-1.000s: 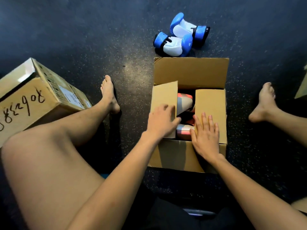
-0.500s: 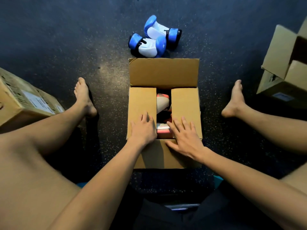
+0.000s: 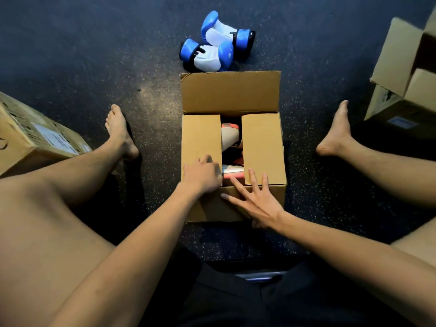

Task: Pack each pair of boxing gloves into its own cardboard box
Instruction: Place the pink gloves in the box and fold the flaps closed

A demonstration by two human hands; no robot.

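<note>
Cardboard, mostly: in the head view the middle box (image 3: 230,90) sits on the floor between the person's legs, its far flap upright and both side flaps folded level, leaving a slot through which the red-and-white gloves (image 3: 230,138) show, already inside. The left hand (image 3: 203,177) rests on the left flap (image 3: 200,138) with fingers bent at its inner edge (hooking it or only pressing, I cannot tell), probably to keep it down. The right hand (image 3: 256,201) lies spread and flat against the front wall, fingertips reaching the right flap (image 3: 262,147), likely going for the near flap. The blue gloves (image 3: 215,43) wait unpacked just beyond the box. A second ago the left flap stood tilted; half a second ago the right palm lay higher on its flap.
</note>
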